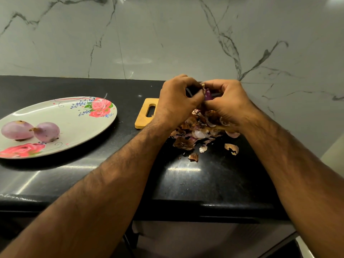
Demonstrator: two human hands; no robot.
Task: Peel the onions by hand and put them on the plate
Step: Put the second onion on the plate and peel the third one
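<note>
Peeling another onion, both hands wrapped right around it

Your left hand (178,101) and right hand (229,103) are curled tight on the purple onion (208,94), held just above the pile of skins (195,131) on the wooden board (144,116); only a sliver of it shows between your fingers. Two peeled onions (17,130) sit together on the plate (74,116), well off to your left. Heads up: a bare onion is probably slick, so squeeze too hard and it could pop out and roll off the bench (186,183). Those loose scraps (231,148) near the front could also get swept off by your forearms.
</note>
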